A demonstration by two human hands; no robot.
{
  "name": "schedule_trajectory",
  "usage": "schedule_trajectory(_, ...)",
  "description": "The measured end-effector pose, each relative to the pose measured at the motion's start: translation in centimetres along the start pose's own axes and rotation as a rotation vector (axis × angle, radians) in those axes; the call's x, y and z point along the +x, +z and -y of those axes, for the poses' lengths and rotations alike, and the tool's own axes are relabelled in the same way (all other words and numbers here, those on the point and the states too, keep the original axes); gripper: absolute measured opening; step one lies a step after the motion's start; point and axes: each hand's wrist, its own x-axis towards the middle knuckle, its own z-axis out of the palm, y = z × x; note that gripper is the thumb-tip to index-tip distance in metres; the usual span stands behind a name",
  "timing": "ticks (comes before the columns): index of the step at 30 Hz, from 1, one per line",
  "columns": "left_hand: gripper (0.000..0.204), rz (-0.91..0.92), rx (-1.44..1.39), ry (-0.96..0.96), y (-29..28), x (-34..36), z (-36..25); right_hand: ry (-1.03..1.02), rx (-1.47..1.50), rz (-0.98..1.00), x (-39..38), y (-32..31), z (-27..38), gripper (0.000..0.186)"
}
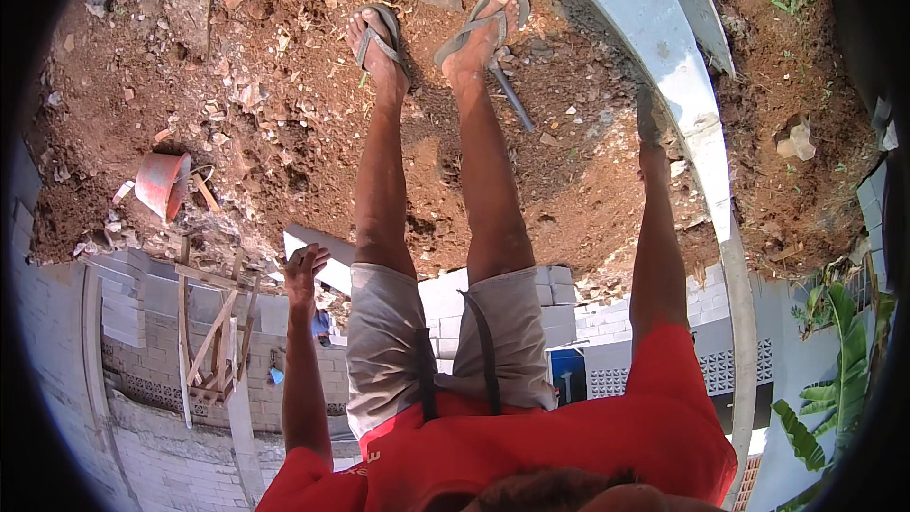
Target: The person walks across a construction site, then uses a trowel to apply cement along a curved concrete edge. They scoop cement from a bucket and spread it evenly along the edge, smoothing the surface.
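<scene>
My left hand (306, 264) hangs at the left of my legs, fingers loosely bent and apart, with nothing visible in it. Behind it in the picture shows a pale flat slab or block (334, 271); I cannot tell whether they touch. My right arm reaches toward a pale wall (697, 100), which looks curved here. At its end, my right hand (653, 163) seems closed on a dark grey flat piece (650, 116), close against the wall's side. The fingers are mostly hidden, and the piece's kind is unclear.
Sandalled feet stand on rough reddish soil (284, 133) strewn with rubble. A grey bar-like handle (512, 100) lies by my right foot. To the left are an orange-red bucket (161, 185) on its side and a wooden trestle (216, 346). Block walls and green leaves (848, 346) stand around.
</scene>
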Motion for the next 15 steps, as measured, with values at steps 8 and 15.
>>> schedule_trajectory(8, 0.042, 0.052, 0.020, 0.037, 2.8, -0.6, -1.4, -0.251, -0.212, -0.232, -8.8, -6.1, 9.3, 0.049)
schedule_trajectory(15, 0.041, -0.001, 0.046, -0.025, 2.6, 0.2, -0.3, -0.134, -0.274, -0.205, -6.5, -6.2, 5.7, 0.049)
